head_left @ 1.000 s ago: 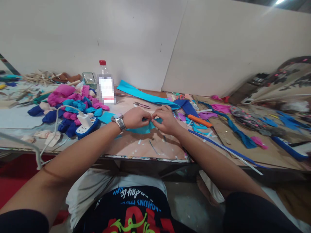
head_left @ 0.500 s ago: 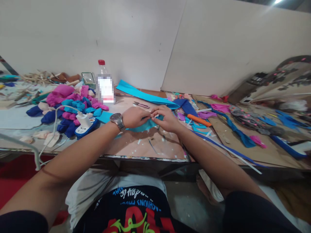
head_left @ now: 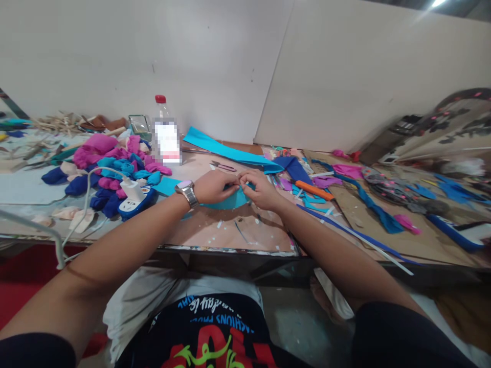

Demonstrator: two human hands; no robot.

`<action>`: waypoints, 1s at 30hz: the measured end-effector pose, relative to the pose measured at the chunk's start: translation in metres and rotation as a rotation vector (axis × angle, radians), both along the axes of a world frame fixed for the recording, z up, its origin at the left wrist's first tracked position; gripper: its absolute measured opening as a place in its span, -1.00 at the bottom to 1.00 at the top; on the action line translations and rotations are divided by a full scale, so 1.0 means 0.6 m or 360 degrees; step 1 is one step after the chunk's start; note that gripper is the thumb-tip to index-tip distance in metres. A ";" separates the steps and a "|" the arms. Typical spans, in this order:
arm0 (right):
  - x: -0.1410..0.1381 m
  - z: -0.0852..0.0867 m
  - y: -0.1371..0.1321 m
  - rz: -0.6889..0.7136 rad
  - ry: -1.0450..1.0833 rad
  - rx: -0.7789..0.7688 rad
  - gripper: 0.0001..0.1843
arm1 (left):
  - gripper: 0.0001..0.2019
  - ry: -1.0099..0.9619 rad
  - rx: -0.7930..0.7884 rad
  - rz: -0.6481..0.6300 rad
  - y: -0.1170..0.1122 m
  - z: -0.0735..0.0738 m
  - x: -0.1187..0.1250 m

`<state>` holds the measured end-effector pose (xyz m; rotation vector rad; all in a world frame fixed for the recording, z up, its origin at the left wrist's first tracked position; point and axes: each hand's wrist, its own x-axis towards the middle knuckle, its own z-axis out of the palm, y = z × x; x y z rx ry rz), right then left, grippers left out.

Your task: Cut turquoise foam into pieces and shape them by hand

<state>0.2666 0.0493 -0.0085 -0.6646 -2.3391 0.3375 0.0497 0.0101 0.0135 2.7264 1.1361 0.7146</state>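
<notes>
My left hand (head_left: 213,185), with a metal watch on its wrist, and my right hand (head_left: 260,188) meet over a turquoise felt piece (head_left: 229,201) lying on the worktable (head_left: 230,230). Both hands have their fingers pinched together on the upper edge of that felt. The fingertips touch each other at the middle. What lies exactly between the fingertips is too small to make out beyond the turquoise material.
A heap of pink, turquoise and navy felt pieces (head_left: 111,163), a white plug in a blue power strip (head_left: 134,197), and a red-capped bottle (head_left: 165,134) stand left. Small snips (head_left: 222,165), a long turquoise strip (head_left: 233,151), an orange cutter (head_left: 314,190) and scraps lie behind and right.
Both hands have shifted slightly away from me along the felt and stay pinched on it. The felt's edge has been drawn up a little between the fingers.
</notes>
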 end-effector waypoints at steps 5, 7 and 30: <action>0.003 0.004 -0.002 0.0010 0.0067 0.0029 -0.92 | -0.75 -0.0080 -0.0109 -0.0065 -0.001 0.005 -0.001; 0.003 0.005 -0.004 0.0023 0.0038 0.0056 -0.91 | -0.75 -0.0089 -0.0138 -0.0079 0.000 0.005 -0.002; 0.006 0.005 -0.004 -0.0052 -0.0009 0.0084 -0.91 | -0.78 -0.0282 -0.0486 -0.0135 0.015 0.001 -0.018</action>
